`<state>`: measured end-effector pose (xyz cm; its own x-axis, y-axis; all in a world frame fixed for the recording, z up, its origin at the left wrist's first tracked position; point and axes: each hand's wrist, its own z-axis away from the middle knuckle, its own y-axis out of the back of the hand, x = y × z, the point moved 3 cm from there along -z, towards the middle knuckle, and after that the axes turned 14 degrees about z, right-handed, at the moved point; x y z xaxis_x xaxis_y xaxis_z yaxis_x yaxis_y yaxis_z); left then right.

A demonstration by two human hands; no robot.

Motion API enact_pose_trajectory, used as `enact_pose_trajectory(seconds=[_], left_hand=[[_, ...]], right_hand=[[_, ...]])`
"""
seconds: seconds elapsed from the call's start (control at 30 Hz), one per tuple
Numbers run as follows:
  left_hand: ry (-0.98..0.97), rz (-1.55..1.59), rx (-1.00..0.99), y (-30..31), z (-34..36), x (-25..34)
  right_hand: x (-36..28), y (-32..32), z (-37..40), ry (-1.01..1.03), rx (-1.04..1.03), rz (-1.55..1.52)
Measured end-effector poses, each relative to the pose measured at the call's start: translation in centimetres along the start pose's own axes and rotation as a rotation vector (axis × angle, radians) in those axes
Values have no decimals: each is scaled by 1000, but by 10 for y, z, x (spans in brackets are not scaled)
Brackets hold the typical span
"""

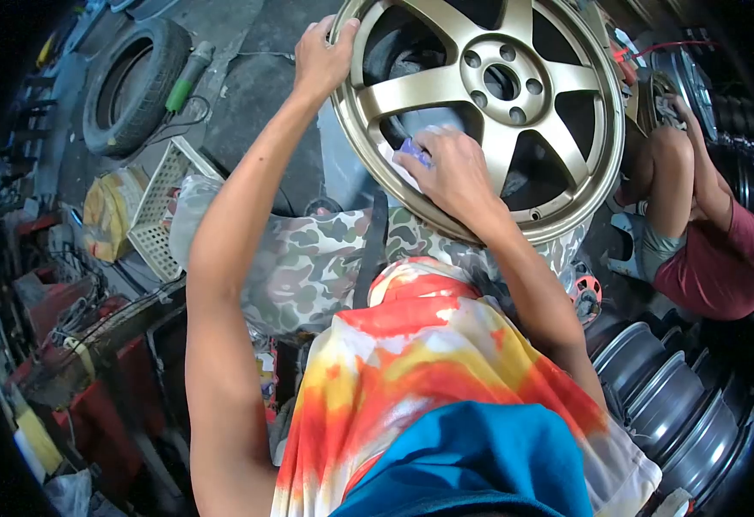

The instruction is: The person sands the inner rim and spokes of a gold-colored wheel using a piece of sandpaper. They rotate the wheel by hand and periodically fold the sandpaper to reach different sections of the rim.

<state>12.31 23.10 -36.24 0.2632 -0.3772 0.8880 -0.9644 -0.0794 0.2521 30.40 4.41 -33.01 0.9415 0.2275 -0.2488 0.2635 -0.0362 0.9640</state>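
Observation:
A gold six-spoke wheel rim (pixel 515 138) stands tilted over my lap, on camouflage trousers (pixel 308 267). My left hand (pixel 323 56) is wrapped round the rim's outer edge at the upper left. Low on the left side of the rim, my right hand (pixel 450 168) presses a small purple thing (pixel 415 153) against the inner face between two spokes. A bit of white material shows beneath that hand. The fingertips of my right hand are partly hidden.
A tyre (pixel 101 95) and a green-and-grey power tool (pixel 189 79) lie at upper left, near a cream plastic basket (pixel 140 226) and a yellow wrapped roll (pixel 111 211). Another person in a maroon shirt (pixel 717 267) sits at right. Dark rims (pixel 665 401) line the lower right.

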Motion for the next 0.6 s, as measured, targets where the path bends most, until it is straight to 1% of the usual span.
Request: enact_pose_trajectory(seconds=[0.03, 0.07, 0.13, 0.2, 0.27, 0.33, 0.4, 0.43, 0.47, 0.5, 0.53, 0.6], left_hand=[[-13, -3, -7, 1, -1, 1], [-20, -6, -18, 1, -1, 0], [26, -37, -31, 1, -1, 1], [-54, -57, -12, 0, 4, 2], [-22, -54, -15, -1, 4, 4], [2, -47, -19, -2, 4, 5], [-134, -104, 29, -2, 3, 6], [-139, -98, 29, -2, 1, 4], [-65, -95, 3, -1, -1, 4], [8, -93, -22, 0, -2, 4], [2, -87, -24, 1, -2, 6], [-23, -130, -3, 1, -1, 7]], right_hand=[[0, -4, -6, -6, 64, -5], [-1, 1, -7, -4, 65, -15], [7, 28, -1, -183, 115, -159], [23, 45, 9, -298, 150, -311], [34, 48, 21, -547, 39, -584], [36, 46, 28, -547, 51, -630], [38, 40, 34, -553, 92, -733], [38, 39, 35, -535, 77, -763], [39, 37, 36, -537, 83, -758], [40, 36, 38, -482, 94, -735], [39, 37, 38, -428, 104, -713], [37, 43, 40, -430, 109, -713]])
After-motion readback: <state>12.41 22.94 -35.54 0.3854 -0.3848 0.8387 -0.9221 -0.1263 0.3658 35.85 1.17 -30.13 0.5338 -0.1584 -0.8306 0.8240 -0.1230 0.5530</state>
